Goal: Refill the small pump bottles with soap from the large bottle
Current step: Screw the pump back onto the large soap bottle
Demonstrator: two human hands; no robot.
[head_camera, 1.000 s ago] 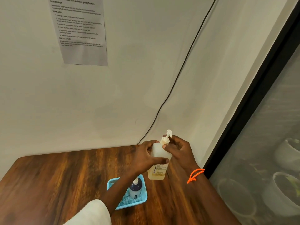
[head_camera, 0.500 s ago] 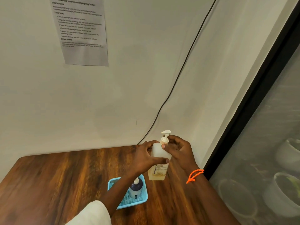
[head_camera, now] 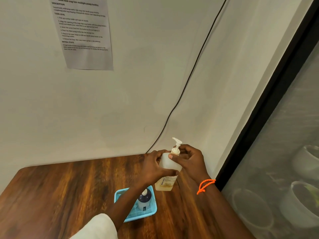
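- Currently gripping the large bottle (head_camera: 170, 167) around its body with the left hand (head_camera: 153, 167), fingers and thumb wrapped on the translucent shoulder, base resting on or just above the wooden desk (head_camera: 60, 188); contact hidden by the label end.
- Pinching the collar of the pump head (head_camera: 176, 147) with the right hand (head_camera: 190, 160), thumb in front, fingers curled behind the neck.
- Standing nearly upright, long axis vertical with a slight lean toward the wall, nozzle pointing up and left.
- Sitting between both hands, so neither needs to travel; right hand nearer the cap, left hand nearer the body.
- Judged as the unscrewing step: pump still seated on the neck, pouring not yet possible.
- Forearms converging from below, left sleeve (head_camera: 96, 226) crossing over the blue basket (head_camera: 151, 213), right wrist carrying an orange string band (head_camera: 205, 186).
- Holding 1 small pump bottle (head_camera: 144, 200) with a dark body, standing upright in the basket, just below and left of the large bottle, partly hidden by the left forearm.
- Likely turning on the vertical axis next: collar twisted against a steady body grip.
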